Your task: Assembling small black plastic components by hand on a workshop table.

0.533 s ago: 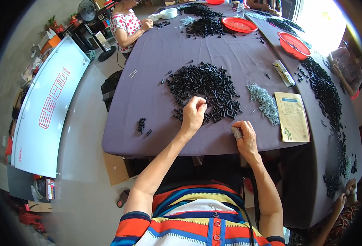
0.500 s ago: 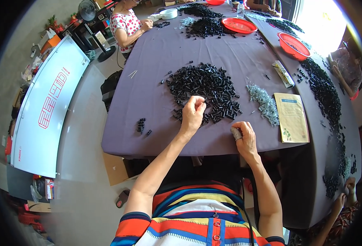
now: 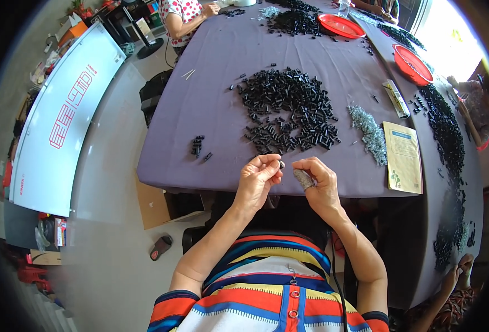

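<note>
- Here, the left hand (image 3: 255, 180) pinches a small dark piece (image 3: 281, 165) above the counter's (image 3: 200, 105) near edge; its long axis is too small to tell.
- Just beside, the right hand (image 3: 322, 183), one digit in a grey wrap (image 3: 303, 179), draws its fingertips close; whether they hold anything, I cannot tell.
- Beyond, a pile of black cylinders (image 3: 291, 102) points every way.

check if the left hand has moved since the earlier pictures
Yes, toward the person: the left hand was over the black pile; now it is at the pile's near side, closer to the near edge of the table.
</note>
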The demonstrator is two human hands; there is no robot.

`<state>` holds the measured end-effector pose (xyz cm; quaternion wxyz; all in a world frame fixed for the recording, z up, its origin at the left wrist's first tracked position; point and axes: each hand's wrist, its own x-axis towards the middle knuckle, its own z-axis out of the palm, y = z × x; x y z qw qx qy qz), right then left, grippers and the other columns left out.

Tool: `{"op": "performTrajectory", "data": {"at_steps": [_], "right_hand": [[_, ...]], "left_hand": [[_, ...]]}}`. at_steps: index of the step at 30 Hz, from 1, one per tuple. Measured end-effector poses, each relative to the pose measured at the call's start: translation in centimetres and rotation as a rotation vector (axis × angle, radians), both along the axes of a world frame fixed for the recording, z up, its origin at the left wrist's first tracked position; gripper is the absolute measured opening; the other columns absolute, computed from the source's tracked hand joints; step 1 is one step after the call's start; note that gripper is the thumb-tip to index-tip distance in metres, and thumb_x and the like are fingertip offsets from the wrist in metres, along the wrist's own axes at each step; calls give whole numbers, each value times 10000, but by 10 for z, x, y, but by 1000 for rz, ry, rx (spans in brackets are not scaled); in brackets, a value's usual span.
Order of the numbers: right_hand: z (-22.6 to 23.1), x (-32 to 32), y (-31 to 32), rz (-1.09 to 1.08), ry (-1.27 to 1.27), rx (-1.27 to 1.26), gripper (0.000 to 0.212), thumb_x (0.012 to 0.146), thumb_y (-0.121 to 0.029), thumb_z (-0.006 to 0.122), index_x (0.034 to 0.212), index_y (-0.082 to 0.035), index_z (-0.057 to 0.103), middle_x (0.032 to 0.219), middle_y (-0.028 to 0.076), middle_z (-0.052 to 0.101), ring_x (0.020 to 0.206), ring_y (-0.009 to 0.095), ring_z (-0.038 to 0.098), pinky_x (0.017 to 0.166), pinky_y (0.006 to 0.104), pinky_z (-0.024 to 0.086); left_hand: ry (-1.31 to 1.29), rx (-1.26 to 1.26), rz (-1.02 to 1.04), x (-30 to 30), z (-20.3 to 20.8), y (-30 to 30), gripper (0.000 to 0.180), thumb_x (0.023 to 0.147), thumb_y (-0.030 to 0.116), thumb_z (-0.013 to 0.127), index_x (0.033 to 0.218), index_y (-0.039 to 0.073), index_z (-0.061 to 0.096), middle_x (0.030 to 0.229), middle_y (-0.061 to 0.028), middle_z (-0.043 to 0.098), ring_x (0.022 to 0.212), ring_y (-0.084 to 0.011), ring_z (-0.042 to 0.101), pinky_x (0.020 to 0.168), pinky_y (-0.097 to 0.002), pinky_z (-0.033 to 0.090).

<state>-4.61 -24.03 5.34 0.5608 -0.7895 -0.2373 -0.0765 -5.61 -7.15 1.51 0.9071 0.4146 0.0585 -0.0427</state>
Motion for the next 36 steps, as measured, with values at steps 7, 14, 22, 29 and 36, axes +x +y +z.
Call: {"op": "performTrajectory", "data": {"at_steps": [7,14,22,29,36], "right_hand": [[-8,-7,18,-6,1,-19,356,637,151,557,947,-13,620,869,122,616,795,287,625,703,320,495],[-18,-10,18,-44,-29,34,358,642,166,534,946,-8,615,883,129,622,806,300,625,714,322,495],[-17,-5,8,-7,-15,-7,368,643,167,516,946,-14,621,890,135,619,807,319,621,716,331,495],[-20,-5,7,34,-155,-188,330,660,126,540,935,-32,631,835,138,584,776,355,594,668,384,493],[-20,-3,3,79,96,-94,277,675,130,573,904,-10,639,778,114,641,732,243,645,663,317,497]], "left_hand": [[5,60,26,-12,1,0,150,896,72,605,1043,57,626,881,-18,645,716,-92,597,664,-226,487],[-53,121,20,-17,-4,-8,187,890,55,602,1071,19,637,862,-13,643,734,-60,579,634,-199,473],[-121,528,53,-19,-3,-8,204,891,12,589,1091,21,633,889,-27,647,747,-68,585,660,-199,492],[-152,572,57,-18,-9,-5,174,876,37,626,1049,19,625,854,-8,640,702,-57,570,632,-200,475],[-203,613,-22,-17,-10,2,78,884,13,602,957,28,625,768,19,604,673,-40,531,603,-193,447]]}}
